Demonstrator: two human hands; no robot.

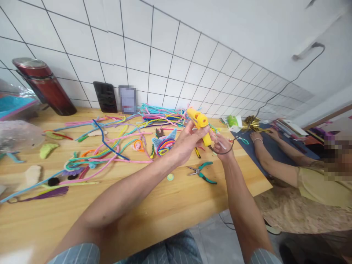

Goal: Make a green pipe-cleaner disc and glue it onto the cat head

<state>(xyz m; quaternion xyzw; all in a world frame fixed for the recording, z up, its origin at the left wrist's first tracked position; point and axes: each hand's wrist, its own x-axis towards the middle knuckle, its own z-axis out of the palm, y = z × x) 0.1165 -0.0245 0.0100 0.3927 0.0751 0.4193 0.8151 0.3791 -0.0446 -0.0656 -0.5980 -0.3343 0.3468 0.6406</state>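
Observation:
My left hand (187,141) is wrapped round a yellow glue gun (199,123), held up above the wooden table (170,205) with its nozzle pointing up and left. My right hand (222,145) is closed at the gun's rear, pinching a thin pale stick there. The gun's black cord (277,93) runs right and up the wall. Just left of the hands lies a coiled multicoloured pipe-cleaner piece (164,143). Teal-handled pliers (202,172) lie on the table below the hands.
Loose coloured pipe cleaners (110,146) sprawl across the table's middle and back. A dark red flask (44,86) and a black phone (105,97) stand against the tiled wall. Another person sits at the right, hands (257,136) on a dark mat.

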